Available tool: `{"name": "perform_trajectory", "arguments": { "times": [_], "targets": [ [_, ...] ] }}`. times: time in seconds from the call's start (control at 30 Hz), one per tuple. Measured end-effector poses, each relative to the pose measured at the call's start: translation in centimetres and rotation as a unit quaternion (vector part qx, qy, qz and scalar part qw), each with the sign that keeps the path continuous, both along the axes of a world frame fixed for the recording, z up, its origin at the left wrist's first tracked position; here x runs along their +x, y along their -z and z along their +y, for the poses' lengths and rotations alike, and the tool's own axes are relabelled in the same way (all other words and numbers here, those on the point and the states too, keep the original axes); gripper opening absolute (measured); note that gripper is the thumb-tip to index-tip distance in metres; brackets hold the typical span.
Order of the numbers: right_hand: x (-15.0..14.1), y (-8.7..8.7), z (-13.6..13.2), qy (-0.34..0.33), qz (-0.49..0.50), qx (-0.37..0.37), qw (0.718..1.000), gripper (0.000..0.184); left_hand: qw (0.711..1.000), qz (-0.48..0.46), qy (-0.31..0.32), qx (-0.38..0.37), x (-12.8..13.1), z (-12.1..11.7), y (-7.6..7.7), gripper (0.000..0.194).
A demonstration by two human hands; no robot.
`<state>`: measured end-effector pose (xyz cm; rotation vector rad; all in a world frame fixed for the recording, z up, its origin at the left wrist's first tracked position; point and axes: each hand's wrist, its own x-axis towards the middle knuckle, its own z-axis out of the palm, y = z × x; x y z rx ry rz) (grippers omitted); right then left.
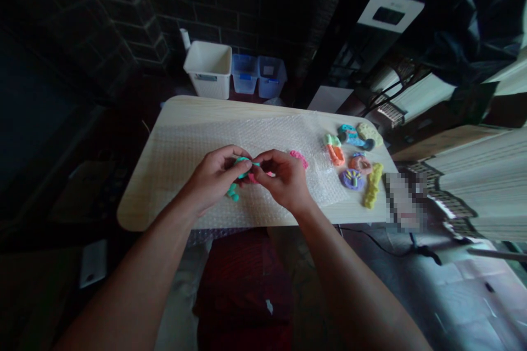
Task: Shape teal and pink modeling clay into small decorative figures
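Observation:
Over the middle of the table, my left hand (212,178) is closed on a piece of teal modelling clay (242,161). The fingertips of my right hand (285,180) pinch together at the right end of this same piece. Just below my left fingers, small green clay lumps (233,193) lie on the bubble wrap (197,148). Pink clay (253,177) shows partly beneath my hands, mostly hidden by the fingers. Beyond my right hand sits a bumpy pink clay piece (299,158).
Several coloured clay figures, among them an orange and green one (335,152), a purple disc (352,179) and a yellow strip (373,186), stand on the right of the wooden table (181,112). Behind it are a white bin (209,68), blue tubs (246,74) and a water dispenser (349,38).

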<state>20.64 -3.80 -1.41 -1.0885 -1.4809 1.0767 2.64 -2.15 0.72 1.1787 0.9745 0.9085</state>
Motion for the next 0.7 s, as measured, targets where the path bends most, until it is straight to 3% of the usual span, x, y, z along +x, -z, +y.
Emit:
{"name": "perform_trajectory", "arguments": {
  "times": [0.17,0.43,0.5,0.63,0.7],
  "targets": [
    [0.3,-0.2,-0.2,-0.026,-0.045,-0.017,0.999,0.016,0.999,0.031,-0.001,0.023,-0.1,0.1,0.5,0.011],
    [-0.2,-0.7,-0.1,-0.022,0.050,-0.076,0.996,0.015,0.996,0.066,-0.027,0.051,0.3,0.2,0.2,0.008],
    [-0.1,-1.1,-0.1,-0.008,0.077,-0.097,0.992,0.015,0.988,0.104,-0.074,0.084,-0.6,0.9,0.7,0.008],
    [0.7,-1.0,0.2,0.046,0.138,-0.101,0.984,0.016,0.946,0.179,-0.231,0.138,-3.5,2.6,2.2,0.004],
    [1.1,-0.7,0.5,0.061,0.133,-0.097,0.984,0.023,0.926,0.220,-0.259,0.167,-4.9,3.1,2.8,0.007]
  ]
}}
